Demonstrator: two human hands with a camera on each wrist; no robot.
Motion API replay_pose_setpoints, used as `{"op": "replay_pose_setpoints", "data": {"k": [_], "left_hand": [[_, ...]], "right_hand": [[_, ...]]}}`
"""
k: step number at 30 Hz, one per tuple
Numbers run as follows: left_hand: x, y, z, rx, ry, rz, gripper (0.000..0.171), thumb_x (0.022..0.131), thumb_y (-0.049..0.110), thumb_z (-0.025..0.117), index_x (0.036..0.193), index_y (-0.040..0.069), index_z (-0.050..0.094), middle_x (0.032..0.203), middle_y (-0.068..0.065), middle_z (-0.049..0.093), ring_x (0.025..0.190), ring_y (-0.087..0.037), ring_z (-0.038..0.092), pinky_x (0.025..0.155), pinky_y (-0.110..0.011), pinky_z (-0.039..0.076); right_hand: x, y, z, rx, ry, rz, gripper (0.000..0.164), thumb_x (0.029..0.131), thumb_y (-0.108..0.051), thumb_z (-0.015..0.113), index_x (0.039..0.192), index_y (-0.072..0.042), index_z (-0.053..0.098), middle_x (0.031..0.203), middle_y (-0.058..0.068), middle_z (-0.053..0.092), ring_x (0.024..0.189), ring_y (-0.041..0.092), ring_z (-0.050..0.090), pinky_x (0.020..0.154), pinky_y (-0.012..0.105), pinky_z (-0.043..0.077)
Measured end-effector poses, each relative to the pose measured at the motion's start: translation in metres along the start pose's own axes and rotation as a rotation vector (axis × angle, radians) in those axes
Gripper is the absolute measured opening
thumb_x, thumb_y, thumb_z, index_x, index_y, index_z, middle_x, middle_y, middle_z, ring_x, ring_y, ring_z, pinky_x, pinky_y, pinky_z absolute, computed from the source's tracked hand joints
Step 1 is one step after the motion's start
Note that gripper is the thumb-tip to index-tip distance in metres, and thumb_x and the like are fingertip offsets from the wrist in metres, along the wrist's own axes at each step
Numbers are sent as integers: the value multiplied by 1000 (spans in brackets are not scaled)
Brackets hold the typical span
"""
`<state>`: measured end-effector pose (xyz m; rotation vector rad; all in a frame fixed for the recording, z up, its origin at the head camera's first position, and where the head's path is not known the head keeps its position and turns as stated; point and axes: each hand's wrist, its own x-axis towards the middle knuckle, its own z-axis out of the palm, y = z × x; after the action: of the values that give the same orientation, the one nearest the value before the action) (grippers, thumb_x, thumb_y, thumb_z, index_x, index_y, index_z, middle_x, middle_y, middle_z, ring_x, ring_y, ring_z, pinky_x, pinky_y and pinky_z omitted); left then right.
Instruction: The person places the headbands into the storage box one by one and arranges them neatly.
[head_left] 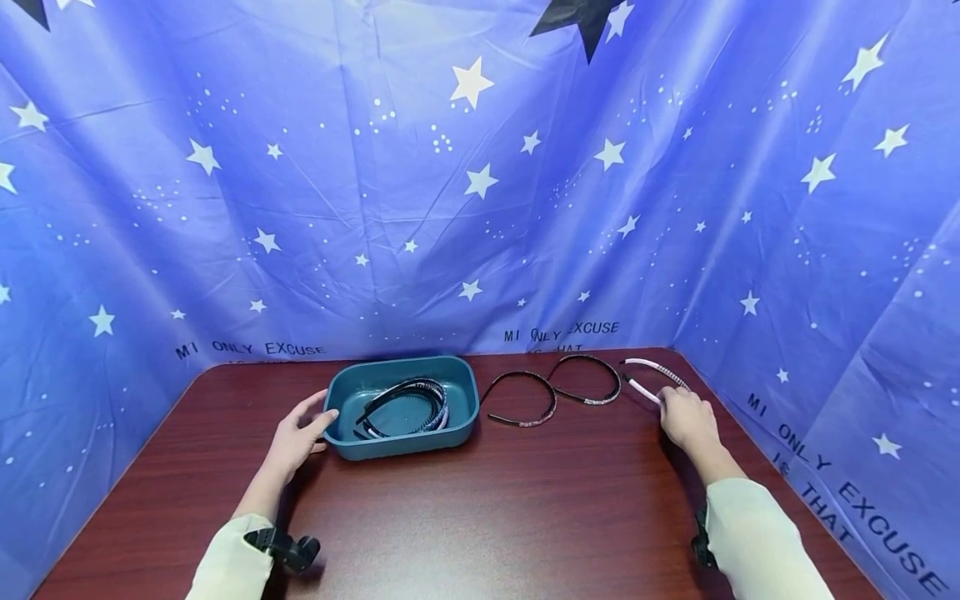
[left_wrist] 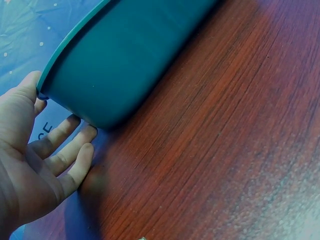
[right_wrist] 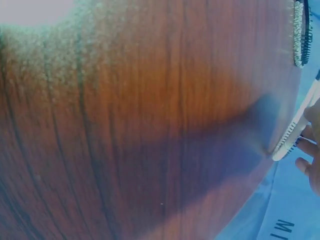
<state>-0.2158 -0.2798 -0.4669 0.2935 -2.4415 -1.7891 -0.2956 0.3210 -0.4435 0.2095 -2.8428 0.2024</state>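
Note:
At the left end of a teal plastic bin [head_left: 405,448], my left hand [head_left: 297,435] grips the rim, thumb on top. In the left wrist view the other fingers are beneath the rim, by the outer wall of the bin [left_wrist: 120,65]. Several dark headbands [head_left: 442,410] lie inside, with a pale one partly hidden among them. Near the table's right edge, my right hand [head_left: 690,423] holds a white headband [head_left: 643,391] by its side. The right wrist view shows fingers around this toothed white headband [right_wrist: 289,142], with part of the hand cut off.
Two dark headbands with glittery sections, one nearer the bin [head_left: 534,422] and one farther right [head_left: 602,402], lie on the reddish-brown wooden table [head_left: 465,525]. A blue star-patterned curtain [head_left: 420,208] hangs behind and along both sides.

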Motion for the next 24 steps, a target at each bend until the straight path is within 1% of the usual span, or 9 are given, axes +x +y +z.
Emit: {"op": "replay_pose_setpoints", "data": {"k": [5,9,13,16,19,22,24], "left_hand": [[-1,1,1,-2,6,9,59,93,37,57,144,16,36,123,-22,54,83,-3,60,75,-32,57],[-1,1,1,-2,9,23,58,93,36,57,143,15,37,123,-23,55,83,-3,61,75,-33,57],[-1,-1,1,-8,9,10,58,93,35,58,143,17,37,124,-22,55,81,0,60,74,-32,57],[0,-2,1,-12,7,6,58,92,36,58,143,17,37,124,-22,54,79,2,59,74,-30,57],[0,-2,0,-11,3,14,60,92,37,58,144,17,37,125,-23,54,79,2,59,74,-30,57],[0,-2,0,-8,1,19,60,92,38,58,144,16,36,126,-25,53,79,1,60,74,-31,57],[-1,-1,0,-3,-1,17,60,92,37,57,144,16,36,128,-26,52,79,1,60,75,-32,57]], "right_hand": [[3,-4,-5,11,55,-27,15,86,-5,53,96,3,61,94,25,62,89,45,56,71,56,43],[7,-9,-8,52,92,-62,16,85,-5,54,97,3,61,91,24,62,87,45,56,72,57,44],[11,-14,-8,118,110,-83,18,88,-6,53,100,4,60,89,22,62,87,44,56,74,56,44],[14,-21,-10,193,122,-88,18,89,-7,53,100,4,60,83,19,60,80,38,57,71,52,44],[17,-29,-13,263,117,-82,18,90,-8,54,101,4,61,80,14,58,74,28,54,65,43,43],[18,-38,-17,308,100,-78,19,91,-10,55,103,3,62,81,12,58,73,23,51,65,37,41],[19,-44,-19,331,90,-86,19,90,-10,56,104,2,63,83,12,59,74,22,51,66,36,40]]}}
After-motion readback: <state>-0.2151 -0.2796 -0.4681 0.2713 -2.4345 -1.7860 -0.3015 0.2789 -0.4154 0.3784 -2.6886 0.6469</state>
